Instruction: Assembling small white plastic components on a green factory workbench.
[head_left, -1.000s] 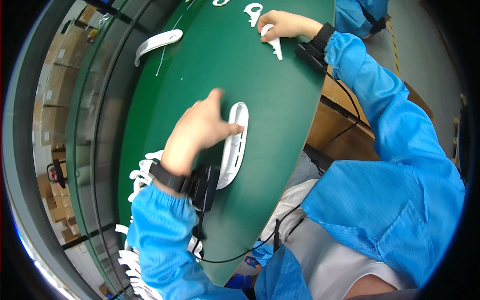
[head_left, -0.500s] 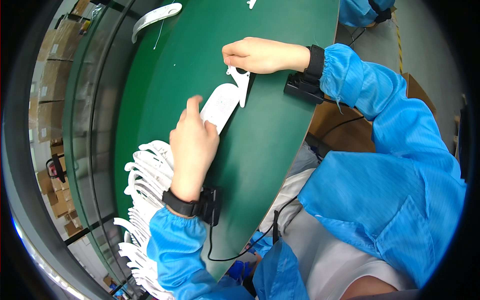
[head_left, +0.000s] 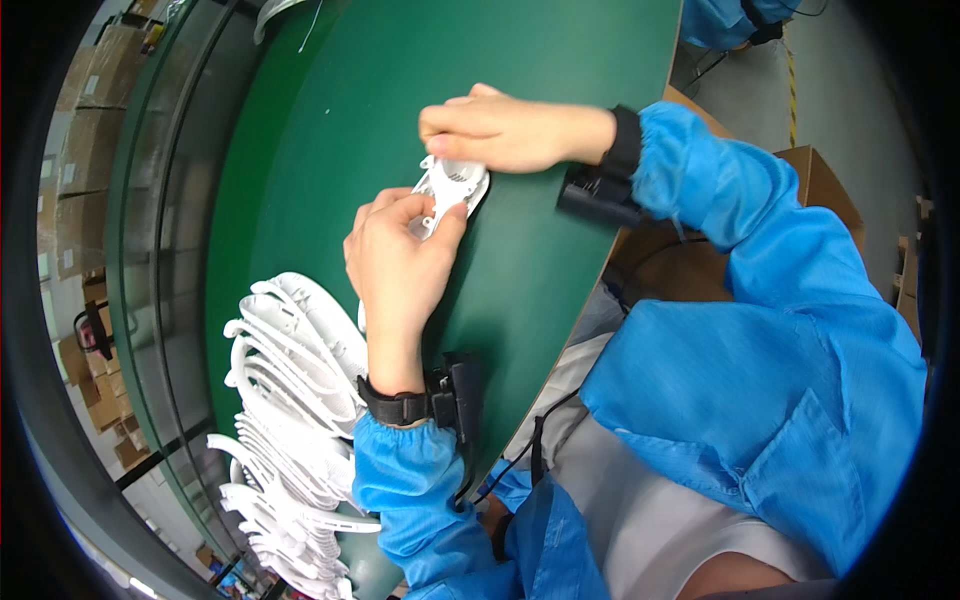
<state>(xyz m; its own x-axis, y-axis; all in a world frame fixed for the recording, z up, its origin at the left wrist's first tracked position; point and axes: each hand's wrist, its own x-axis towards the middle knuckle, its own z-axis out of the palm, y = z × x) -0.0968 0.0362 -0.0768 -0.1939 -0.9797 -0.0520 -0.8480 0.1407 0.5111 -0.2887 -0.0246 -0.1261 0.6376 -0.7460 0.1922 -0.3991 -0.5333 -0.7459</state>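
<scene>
An elongated white plastic shell [head_left: 481, 186] is between my hands over the green table, its hollow inner side with ribs facing up. My left hand [head_left: 405, 250] pinches its near end between thumb and fingers. A smaller white plastic bracket [head_left: 449, 197] lies against the shell's inner side. My right hand [head_left: 500, 130] closes over the bracket's far end, fingertips pressed down there. Those fingers partly hide both parts. Whether the bracket is seated in the shell, I cannot tell.
A stack of curved white plastic shells [head_left: 290, 400] lies on the green table [head_left: 560, 270] beside my left forearm. Another white part [head_left: 272, 14] sits at the far left edge. A cardboard box [head_left: 815, 185] stands at the right. Another person's blue sleeve [head_left: 715, 22] shows at the top right.
My left hand has moved from reaching over the shell to gripping it. The shell now shows its inner side, and my right hand has brought the bracket down onto it.
</scene>
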